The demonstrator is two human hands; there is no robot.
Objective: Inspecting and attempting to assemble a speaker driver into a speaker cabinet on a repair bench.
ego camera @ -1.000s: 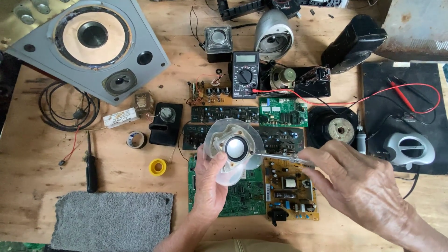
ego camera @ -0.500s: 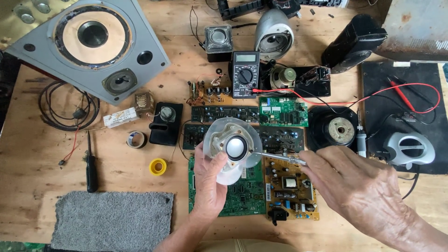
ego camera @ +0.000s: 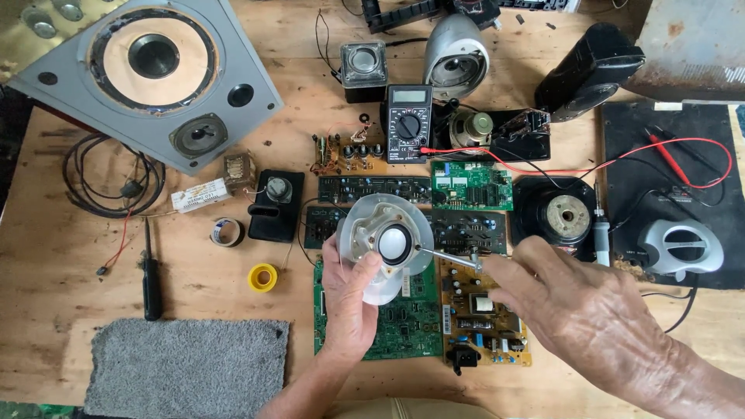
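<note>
The left hand grips the round speaker part from below. The right hand pinches a thin metal tool, its tip touching the part at 3 o'clock.

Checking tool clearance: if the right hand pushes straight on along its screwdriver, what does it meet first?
Likely the round silver speaker housing held in the left hand; the right hand aims its metal screwdriver at its rim. Depth unclear.
</note>
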